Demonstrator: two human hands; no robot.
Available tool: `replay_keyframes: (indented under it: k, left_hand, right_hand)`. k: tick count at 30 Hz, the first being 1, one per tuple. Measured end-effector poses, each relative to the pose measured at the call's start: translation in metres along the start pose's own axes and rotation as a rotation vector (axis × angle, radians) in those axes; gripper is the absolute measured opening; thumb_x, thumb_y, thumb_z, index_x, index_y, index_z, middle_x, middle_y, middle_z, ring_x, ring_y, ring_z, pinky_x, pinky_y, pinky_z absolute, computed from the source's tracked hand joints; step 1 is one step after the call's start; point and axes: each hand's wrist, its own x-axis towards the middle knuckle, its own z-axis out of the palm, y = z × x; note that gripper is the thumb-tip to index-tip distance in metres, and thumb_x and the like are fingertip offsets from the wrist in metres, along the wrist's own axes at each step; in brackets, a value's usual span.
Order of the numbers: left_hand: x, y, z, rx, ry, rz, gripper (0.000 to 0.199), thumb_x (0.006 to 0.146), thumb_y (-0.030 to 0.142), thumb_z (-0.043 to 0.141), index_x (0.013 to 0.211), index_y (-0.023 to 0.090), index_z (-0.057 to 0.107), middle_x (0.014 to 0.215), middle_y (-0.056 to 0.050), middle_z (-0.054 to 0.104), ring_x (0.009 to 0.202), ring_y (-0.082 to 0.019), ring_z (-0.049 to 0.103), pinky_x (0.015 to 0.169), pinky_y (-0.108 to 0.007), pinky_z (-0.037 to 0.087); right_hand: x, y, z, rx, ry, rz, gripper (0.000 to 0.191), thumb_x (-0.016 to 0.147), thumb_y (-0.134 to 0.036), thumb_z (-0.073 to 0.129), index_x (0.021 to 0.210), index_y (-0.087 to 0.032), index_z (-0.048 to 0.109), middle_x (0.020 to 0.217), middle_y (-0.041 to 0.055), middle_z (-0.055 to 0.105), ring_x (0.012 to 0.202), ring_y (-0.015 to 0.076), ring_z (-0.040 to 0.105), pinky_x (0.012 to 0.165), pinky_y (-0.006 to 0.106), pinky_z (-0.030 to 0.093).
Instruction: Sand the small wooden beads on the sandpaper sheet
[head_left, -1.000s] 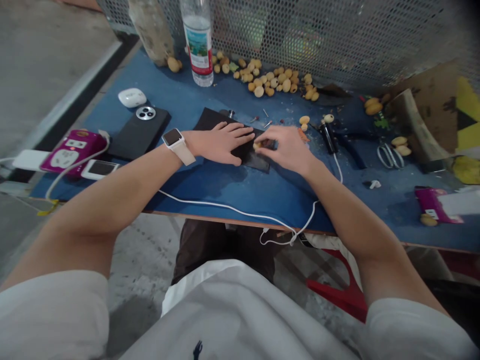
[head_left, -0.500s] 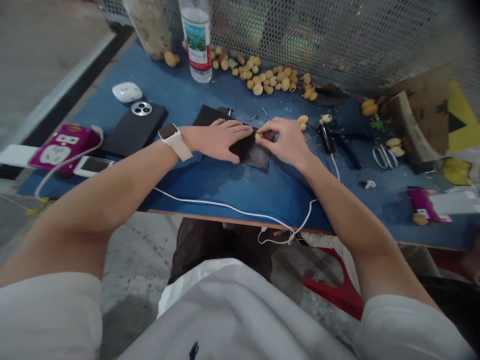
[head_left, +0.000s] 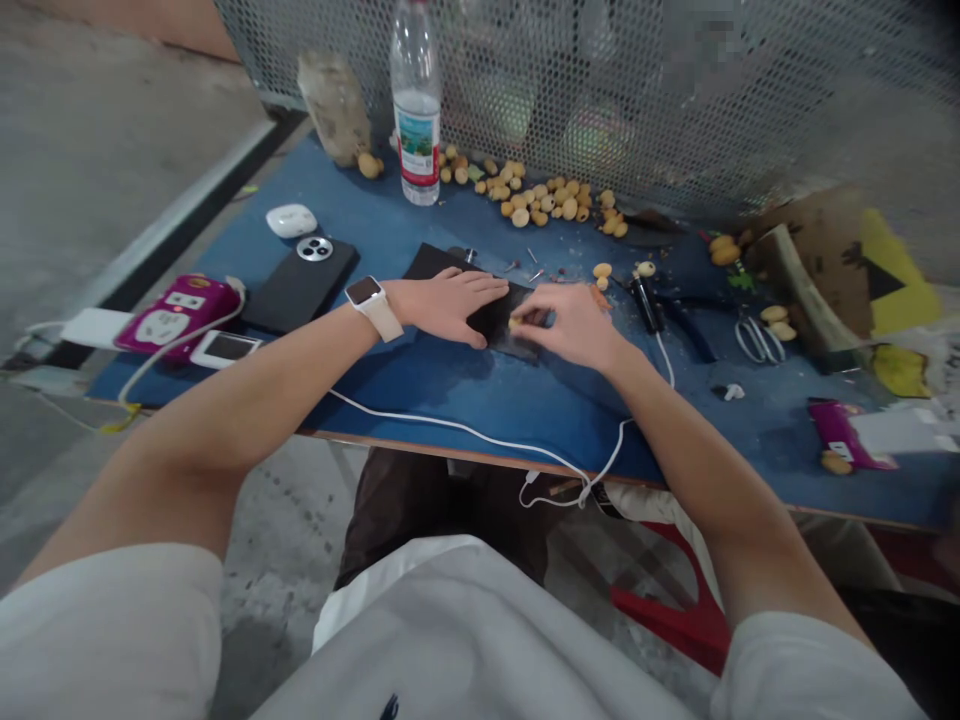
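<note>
We sit at a blue-topped table (head_left: 420,385) with our left hand (head_left: 442,308) lying open and flat, its fingers spread on a dark pad (head_left: 435,262) and pressing it down. Our right hand (head_left: 574,325) is closed into a pinch around a small pale bead (head_left: 515,323), which sits just above the pad's right part; its exact shape is too small to tell. The two hands are close together, with the left fingertips just beside the bead. A white smartwatch (head_left: 367,305) circles our left wrist. Beyond the pad, a scatter of tiny metal bits (head_left: 534,266) lies on the blue surface, and a long row of tan seeds or beads (head_left: 540,207) runs along the far edge, against a perforated metal screen (head_left: 637,100). A clear water bottle (head_left: 416,120) stands upright at the end of that row. To our right lie a black-handled tool (head_left: 645,302) and a pair of scissors (head_left: 757,340). To our left are a dark phone (head_left: 300,285), a white earbud case (head_left: 291,221) and a magenta power socket (head_left: 176,315). A white cable (head_left: 465,428) runs across the table in front of us, below both forearms.
</note>
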Motion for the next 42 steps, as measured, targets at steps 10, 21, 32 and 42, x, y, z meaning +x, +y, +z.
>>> replay_keyframes:
  k: [10,21,32,42]
  left_hand:
    - [-0.002,0.006,-0.002,0.026,0.009,-0.022,0.120,0.104,0.078,0.049,0.201,0.013,0.021,0.208,-0.018,0.018,0.195,-0.040,0.018,0.156,-0.061,0.017]
    - [0.001,0.005,0.000,0.014,0.037,-0.013,0.123,0.101,0.080,0.051,0.199,0.010,0.026,0.208,-0.022,0.019,0.194,-0.044,0.023,0.155,-0.061,0.021]
    - [0.007,-0.002,0.004,-0.011,0.066,-0.004,0.124,0.098,0.081,0.053,0.200,0.014,0.026,0.209,-0.019,0.020,0.192,-0.047,0.024,0.154,-0.061,0.021]
    - [0.007,-0.004,0.004,0.010,0.076,0.014,0.126,0.098,0.085,0.052,0.198,0.011,0.030,0.208,-0.020,0.022,0.191,-0.046,0.027,0.154,-0.060,0.022]
  right_hand:
    - [0.012,0.009,0.009,-0.004,0.136,0.057,0.014,0.098,-0.038,0.092,0.100,-0.024,0.091,0.100,0.0091,0.088,0.084,0.0281,0.079,0.089,0.047,0.066]
    - [0.026,0.016,0.002,-0.044,0.116,0.091,0.015,0.098,-0.038,0.094,0.096,-0.024,0.089,0.100,0.0102,0.087,0.086,0.0287,0.079,0.093,0.050,0.067]
    - [0.034,0.021,0.001,-0.009,0.102,0.071,0.020,0.098,-0.045,0.094,0.101,-0.026,0.091,0.105,0.0101,0.088,0.088,0.0292,0.079,0.095,0.052,0.069]
    - [0.020,0.009,0.001,-0.045,0.022,0.005,0.013,0.098,-0.038,0.094,0.103,-0.027,0.090,0.106,0.0090,0.088,0.091,0.0302,0.079,0.096,0.052,0.068]
